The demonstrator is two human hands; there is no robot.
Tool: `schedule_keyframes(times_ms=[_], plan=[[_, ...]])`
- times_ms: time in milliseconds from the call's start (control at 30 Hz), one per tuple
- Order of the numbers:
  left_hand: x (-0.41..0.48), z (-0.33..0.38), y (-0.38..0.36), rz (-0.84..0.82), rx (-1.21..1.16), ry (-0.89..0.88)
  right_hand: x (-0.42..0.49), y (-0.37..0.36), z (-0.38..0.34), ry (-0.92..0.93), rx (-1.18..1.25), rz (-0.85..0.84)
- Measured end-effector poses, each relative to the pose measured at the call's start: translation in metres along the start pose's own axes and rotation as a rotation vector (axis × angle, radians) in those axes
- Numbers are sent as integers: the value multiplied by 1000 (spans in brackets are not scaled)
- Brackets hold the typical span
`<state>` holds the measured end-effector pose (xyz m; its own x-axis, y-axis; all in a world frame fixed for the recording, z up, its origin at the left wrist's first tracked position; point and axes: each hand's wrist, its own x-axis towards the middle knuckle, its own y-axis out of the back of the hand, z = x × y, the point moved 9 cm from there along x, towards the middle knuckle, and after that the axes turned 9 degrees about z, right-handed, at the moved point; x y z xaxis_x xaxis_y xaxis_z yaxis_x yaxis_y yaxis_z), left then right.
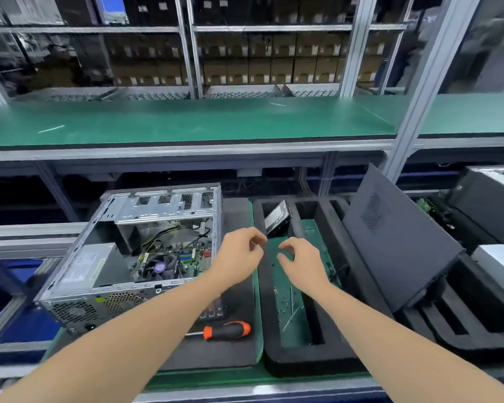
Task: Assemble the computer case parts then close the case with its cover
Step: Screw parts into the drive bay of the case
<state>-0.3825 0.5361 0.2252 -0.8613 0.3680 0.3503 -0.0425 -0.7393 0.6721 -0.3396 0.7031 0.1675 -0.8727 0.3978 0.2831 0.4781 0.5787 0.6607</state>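
Observation:
The open computer case (pixel 105 274) lies on its side on a black foam mat at the left, with the motherboard (pixel 175 257) and power supply (pixel 85 266) showing inside. Its dark grey cover (pixel 396 245) leans upright in the foam tray on the right. A hard drive (pixel 277 218) stands tilted in a far compartment of the tray. My left hand (pixel 239 257) hovers just right of the case, thumb and fingertips pinching something tiny, apparently a screw. My right hand (pixel 303 263) hangs beside it over the tray, fingers loosely curled, holding nothing visible.
An orange and black screwdriver (pixel 227 330) lies on the mat (pixel 239 356) near the front. Several small screws (pixel 288 303) are scattered on the green floor of the black foam tray (pixel 274 330). A green shelf (pixel 186 120) runs overhead, and more cases stand at the far right.

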Motion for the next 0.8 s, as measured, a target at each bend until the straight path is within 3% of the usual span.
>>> schedule_keyframes(times_ms=[433,667,800], plan=[[133,-90,-137,-325,-249,553,152,7,57,-122,-326,-119],[151,-122,-202,-241,-661,1073,219,-40,84,-51,-381,-310],[160,-138,-232,-163,-818,1210,256,-79,104,-6,-394,-426]])
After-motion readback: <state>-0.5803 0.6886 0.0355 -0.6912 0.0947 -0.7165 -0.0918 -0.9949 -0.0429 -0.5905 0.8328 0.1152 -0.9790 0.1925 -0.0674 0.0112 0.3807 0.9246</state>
